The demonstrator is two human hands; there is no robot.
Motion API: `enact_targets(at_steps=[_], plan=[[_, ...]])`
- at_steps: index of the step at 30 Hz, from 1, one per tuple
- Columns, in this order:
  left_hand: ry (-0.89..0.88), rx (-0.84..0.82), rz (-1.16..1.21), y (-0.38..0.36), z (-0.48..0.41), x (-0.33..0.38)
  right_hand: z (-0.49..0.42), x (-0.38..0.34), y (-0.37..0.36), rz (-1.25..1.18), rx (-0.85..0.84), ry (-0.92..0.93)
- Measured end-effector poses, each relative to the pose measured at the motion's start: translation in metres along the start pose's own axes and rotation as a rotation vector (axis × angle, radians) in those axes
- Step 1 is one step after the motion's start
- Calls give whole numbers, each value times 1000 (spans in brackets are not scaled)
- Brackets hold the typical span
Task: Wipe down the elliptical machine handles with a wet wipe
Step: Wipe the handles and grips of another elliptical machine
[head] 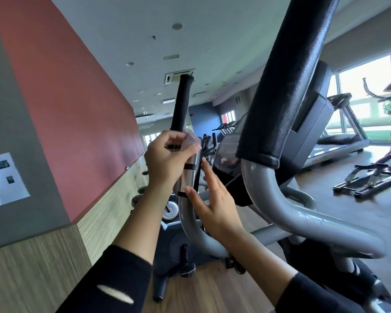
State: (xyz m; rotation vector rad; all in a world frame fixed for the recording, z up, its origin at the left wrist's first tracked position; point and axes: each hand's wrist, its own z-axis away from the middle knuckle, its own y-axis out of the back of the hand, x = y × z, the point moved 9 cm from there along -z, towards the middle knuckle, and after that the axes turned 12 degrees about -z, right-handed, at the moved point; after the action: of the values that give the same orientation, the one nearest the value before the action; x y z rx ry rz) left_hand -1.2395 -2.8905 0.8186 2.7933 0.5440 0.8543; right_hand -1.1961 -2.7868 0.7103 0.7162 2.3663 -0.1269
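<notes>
We take the far handle (182, 102) as our landmark and place everything from it. The elliptical machine (312, 123) fills the view to its right. The near handle (287, 86), a thick black padded bar, stands right of the far handle and much closer to us, and neither hand touches it.

The far handle rises nearly upright, leaning a little to the right at the top. Its black foam grip (183, 96) is uppermost, a shiny metal section (190, 175) sits below that, and a grey tube (190, 222) curves away underneath. Its long axis runs up and down, so we judge the coming stroke must run along that line.

The left hand (165, 163) is on the handle where foam meets metal. Its fingers curl round the bar and pinch the wet wipe (191, 141) against it. The wipe shows as a pale crumple at the fingertips, on the handle's right side.

The right hand (215, 208) sits lower, beside the metal section. Its fingers are straight and spread and hold nothing. We cannot tell whether the fingertips touch the metal or stop just short.

Most of the foam lies above the wipe and the metal below it. The left hand is best placed to slide either way, and the right could steady the tube.
</notes>
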Motion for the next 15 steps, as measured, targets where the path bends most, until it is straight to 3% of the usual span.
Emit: enact_targets(at_steps=[5, 15], plan=[[12, -45, 78, -5, 1, -11, 2, 3, -2, 34, 11, -13], [206, -281, 595, -31, -8, -43, -2, 9, -4, 13, 128, -16]])
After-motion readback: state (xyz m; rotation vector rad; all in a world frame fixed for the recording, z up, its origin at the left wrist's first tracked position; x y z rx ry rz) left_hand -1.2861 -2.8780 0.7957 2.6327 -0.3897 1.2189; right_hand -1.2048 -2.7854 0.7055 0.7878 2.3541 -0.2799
